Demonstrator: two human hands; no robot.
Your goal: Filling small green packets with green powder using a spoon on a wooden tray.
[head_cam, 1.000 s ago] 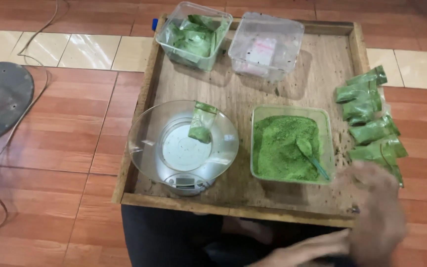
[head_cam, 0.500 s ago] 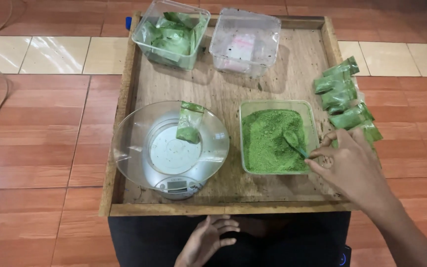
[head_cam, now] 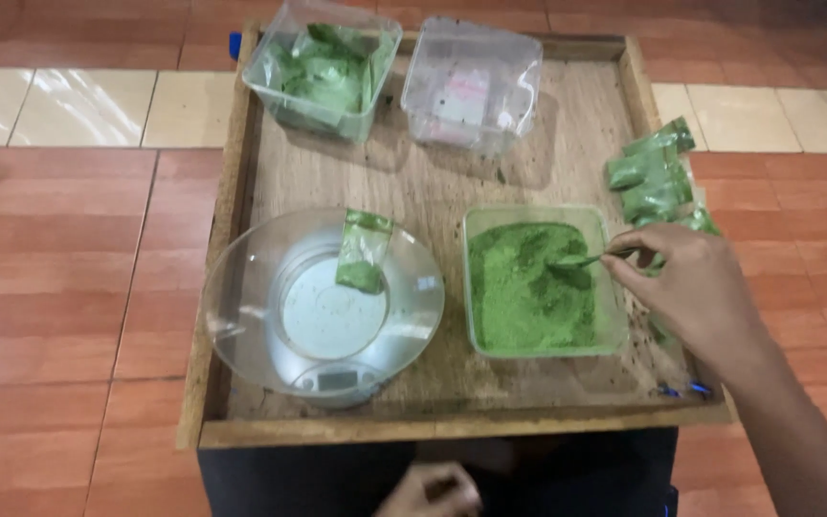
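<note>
**A:** State the position and grip of each hand.

**B:** The right hand (head_cam: 696, 292) enters from the lower right of the frame. Its fingers are pinched together on the handle of a small spoon (head_cam: 593, 258); the spoon's bowl rests in the green powder (head_cam: 528, 287). The left hand (head_cam: 430, 491) sits at the bottom edge of the frame, below the tray. It is loosely curled and touches nothing visible — whether it holds anything cannot be determined.

**A:** List the containers and their contents.

**B:** All items sit on a wooden tray (head_cam: 232, 220) over a tiled floor (head_cam: 69, 239).
- Powder tub (head_cam: 614, 325), right of centre: a square clear tub, filled with green powder across most of its base.
- Glass bowl (head_cam: 241, 316), lower left of the tray: it rests on a kitchen scale (head_cam: 337, 380) and contains one small plastic pouch (head_cam: 363, 251), standing tilted, with green powder in its lower end.
- Upper-left tub (head_cam: 270, 86): clear, holding a heap of green-tinted pouches.
- Upper-centre tub (head_cam: 471, 86): clear — contents are pale and not identifiable.

**A:** Any loose items?

**B:** A stack of filled green packets (head_cam: 653, 172) lies at the tray's right edge, just above the right hand.
</note>
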